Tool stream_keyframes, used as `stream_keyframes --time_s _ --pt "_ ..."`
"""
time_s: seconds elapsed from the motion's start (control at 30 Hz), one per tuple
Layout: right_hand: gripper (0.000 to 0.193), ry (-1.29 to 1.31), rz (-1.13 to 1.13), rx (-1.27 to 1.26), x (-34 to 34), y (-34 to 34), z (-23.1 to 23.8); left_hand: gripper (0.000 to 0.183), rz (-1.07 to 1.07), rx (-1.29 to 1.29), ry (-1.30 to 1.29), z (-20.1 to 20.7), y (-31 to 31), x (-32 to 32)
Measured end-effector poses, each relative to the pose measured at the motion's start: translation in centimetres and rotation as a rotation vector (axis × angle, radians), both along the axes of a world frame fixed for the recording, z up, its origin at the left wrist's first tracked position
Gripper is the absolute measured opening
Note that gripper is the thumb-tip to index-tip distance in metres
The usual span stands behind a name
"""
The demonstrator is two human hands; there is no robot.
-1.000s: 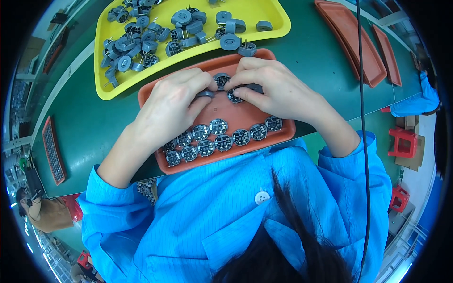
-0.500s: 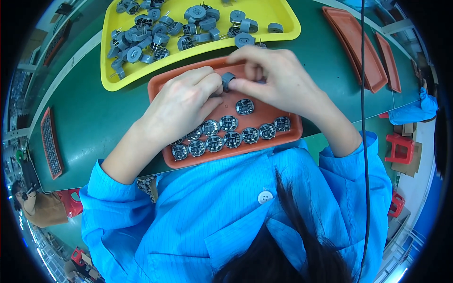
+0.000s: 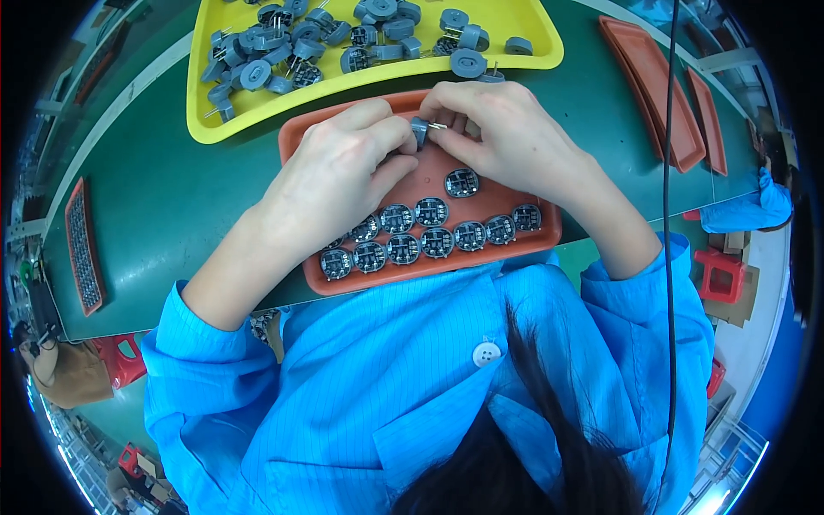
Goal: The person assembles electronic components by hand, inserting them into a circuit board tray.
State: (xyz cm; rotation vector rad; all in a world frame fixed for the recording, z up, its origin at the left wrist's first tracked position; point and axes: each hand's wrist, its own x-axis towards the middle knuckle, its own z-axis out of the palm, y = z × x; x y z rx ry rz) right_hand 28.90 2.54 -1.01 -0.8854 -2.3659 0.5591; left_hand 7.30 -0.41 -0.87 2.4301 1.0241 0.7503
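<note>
A small grey round housing with metal pins [image 3: 420, 130] is pinched between the thumb and fingers of my left hand [image 3: 336, 167], its pins pointing right. My right hand [image 3: 508, 129] is curled around the pin side, thumb and fingertips at the pins; the exact contact is partly hidden. Both hands are over an orange-brown tray [image 3: 506, 251]. Round black circuit boards in grey housings lie in rows along the near side of that tray. One such housing [image 3: 462, 183] sits apart, just below my right hand.
Beyond the tray, a yellow tray [image 3: 369, 80] holds many loose grey housings with pins. Stacked orange trays [image 3: 652, 94] lie at the far right of the green table [image 3: 197, 202]. A filled narrow tray [image 3: 83, 249] is at the left. A dark cable [image 3: 668, 257] hangs on the right.
The grey housing has been turned so its pins now show toward my right hand. My right fingers have curled in closer. The whole view has shifted slightly.
</note>
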Motion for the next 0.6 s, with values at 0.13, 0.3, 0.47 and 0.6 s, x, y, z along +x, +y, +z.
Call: stream_keyframes --time_s 0.13,0.3,0.47,0.6 --pt "0.018 0.005 -0.098 -0.047 1.0 0.5 0.3 0.018 -0.005 -0.049 0.001 0.3 0.0 0.2" --pt "0.018 0.098 -0.205 -0.356 3.2 -0.8 3.5 0.022 -0.032 -0.042 0.07 0.2 -0.6 0.0" --pt "0.011 0.261 -0.156 -0.796 6.3 -3.8 4.2 0.021 -0.144 -0.089 0.104 0.9 0.1 -0.6" --pt "0.014 0.317 -0.163 -1.014 8.5 -5.3 3.4 0.021 -0.151 -0.133 0.114 2.3 0.1 0.3"
